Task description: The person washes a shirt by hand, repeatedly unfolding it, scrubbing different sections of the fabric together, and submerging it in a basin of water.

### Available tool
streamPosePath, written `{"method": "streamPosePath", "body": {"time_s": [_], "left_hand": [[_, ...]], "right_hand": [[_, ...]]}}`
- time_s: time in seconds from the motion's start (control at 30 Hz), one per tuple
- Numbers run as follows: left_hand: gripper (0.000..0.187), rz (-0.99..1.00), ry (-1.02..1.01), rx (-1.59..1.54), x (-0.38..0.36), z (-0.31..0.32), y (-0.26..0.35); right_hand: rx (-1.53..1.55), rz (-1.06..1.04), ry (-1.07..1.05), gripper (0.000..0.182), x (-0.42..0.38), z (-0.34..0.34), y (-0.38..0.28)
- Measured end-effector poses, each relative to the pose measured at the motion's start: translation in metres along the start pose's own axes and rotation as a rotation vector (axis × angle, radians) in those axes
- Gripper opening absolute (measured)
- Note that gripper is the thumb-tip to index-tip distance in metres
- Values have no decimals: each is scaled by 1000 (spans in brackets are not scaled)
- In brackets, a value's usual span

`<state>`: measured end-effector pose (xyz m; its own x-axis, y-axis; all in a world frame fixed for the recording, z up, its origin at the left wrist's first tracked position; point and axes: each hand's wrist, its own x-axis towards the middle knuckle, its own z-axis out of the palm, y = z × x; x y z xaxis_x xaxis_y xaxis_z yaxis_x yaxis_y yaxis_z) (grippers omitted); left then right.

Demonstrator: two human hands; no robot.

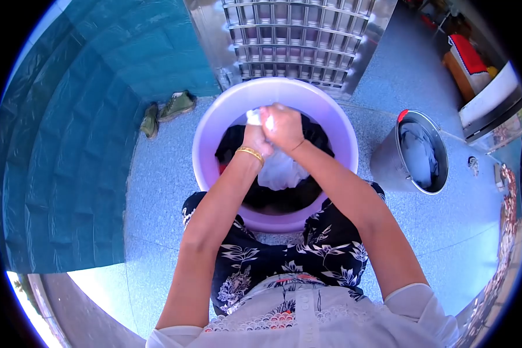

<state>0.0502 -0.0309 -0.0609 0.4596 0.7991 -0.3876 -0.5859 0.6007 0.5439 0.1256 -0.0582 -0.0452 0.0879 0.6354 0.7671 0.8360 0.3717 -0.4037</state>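
A large light-purple tub point(345, 145) stands on the floor between my knees, with dark wet laundry point(275, 200) inside. Over it my left hand point(257, 139) and my right hand point(285, 129) are closed together on a bunched white cloth point(282, 170). Part of the cloth hangs below my wrists into the tub, and a bit of white shows above my fingers. My right hand sits slightly higher, against my left. A gold bracelet circles my left wrist. How the cloth runs between my palms is hidden.
A metal bucket point(387, 159) holding pale blue cloth stands to the right of the tub. Green shoes point(177, 106) rest by the blue tiled wall point(69, 145) on the left. A metal-barred door point(298, 40) is just behind the tub. Farther right sits a box with red cloth point(468, 55).
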Motion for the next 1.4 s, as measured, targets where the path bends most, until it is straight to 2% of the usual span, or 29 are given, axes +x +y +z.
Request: {"method": "streamPosePath", "body": {"time_s": [0.07, 0.2, 0.23, 0.27, 0.33, 0.37, 0.4, 0.43, 0.47, 0.5, 0.53, 0.63, 0.7, 0.73, 0.77, 0.83, 0.87, 0.93, 1.0, 1.07, 1.1, 1.13, 1.17, 1.2, 1.27, 1.3, 1.33, 1.37, 1.4], "left_hand": [[22, -163, -220, -19, -2, 1, -7], [18, -115, -145, -38, -11, 14, 3], [19, 9, -38, 49, -7, 13, 5], [25, -26, -248, 35, 18, -20, 9], [20, 153, -874, -90, 54, -66, 6], [18, -120, -1228, -315, 68, -64, 1], [18, -122, -1227, -322, 63, -61, -5], [19, -87, -738, -251, 45, -57, -10], [20, -39, -266, -169, 34, -45, -9], [26, -82, -30, 121, 4, 1, 0], [26, -221, -184, 30, 11, -9, -2], [23, -206, -159, 69, -10, 17, 5], [23, -27, -93, 72, 3, 4, 8], [21, 16, -292, -23, 17, -24, 11], [21, 13, -296, -28, 28, -39, 9], [22, 22, -823, -306, 27, -40, 7], [22, 20, -822, -307, 29, -38, 4], [29, 14, -188, 86, 2, 7, 9], [37, -60, -223, 65, -9, 13, 13], [45, -112, -350, 184, -40, 37, 32], [52, 24, -383, 585, -36, 27, 39], [52, 21, -384, 586, -37, 27, 44], [52, 112, -294, 1312, -38, 28, 49], [52, 211, -157, 2030, -37, 30, 52], [49, 193, -104, 1999, -17, 13, 47], [49, 304, -138, 1723, -19, 15, 51], [48, 403, -166, 1443, -22, 16, 53], [40, 321, -286, 1193, -28, 17, 54], [40, 324, -285, 1197, -31, 19, 55]], "right_hand": [[-157, 130, 11, 22, 6, 2, 26], [-103, 220, -4, 22, 7, 0, 10], [-25, 230, 3, 19, 9, -3, -6], [34, 212, 32, 14, 6, -6, -27], [139, -59, 38, 16, -7, -5, -55], [132, -61, 36, 16, -6, -6, -50], [144, -81, 31, 15, -6, -4, -44], [160, -92, 26, 15, -8, 0, -38], [21, -3, 12, 14, -4, 4, -15], [-59, 89, 16, 15, 5, 3, 3], [-85, 159, 45, 16, 11, 1, 21], [-142, 220, 48, 16, 14, 2, 24], [-44, 241, 65, 16, 6, 6, 2], [-4, 183, 45, 17, 1, 4, -20], [80, 86, 85, 17, -2, -1, -41], [161, -9, 121, 17, -3, -5, -45], [113, 32, 92, 17, -2, -1, -31], [-38, 209, 27, 18, 6, 2, 8], [-95, 372, -7, 21, 19, -6, 42], [-83, 419, -49, 21, 29, -11, 46], [94, 503, -70, 22, 33, -15, 46], [271, 585, -89, 23, 39, -21, 41], [461, 711, -174, 24, 43, -29, 35], [459, 708, -176, 24, 44, -32, 31], [1134, 672, -227, 28, 44, -34, 26], [1335, 664, -239, 34, 45, -39, 29], [1456, 670, -170, 36, 44, -40, 35], [1474, 703, -120, 37, 43, -41, 38], [1492, 731, -70, 38, 42, -42, 41]]}}
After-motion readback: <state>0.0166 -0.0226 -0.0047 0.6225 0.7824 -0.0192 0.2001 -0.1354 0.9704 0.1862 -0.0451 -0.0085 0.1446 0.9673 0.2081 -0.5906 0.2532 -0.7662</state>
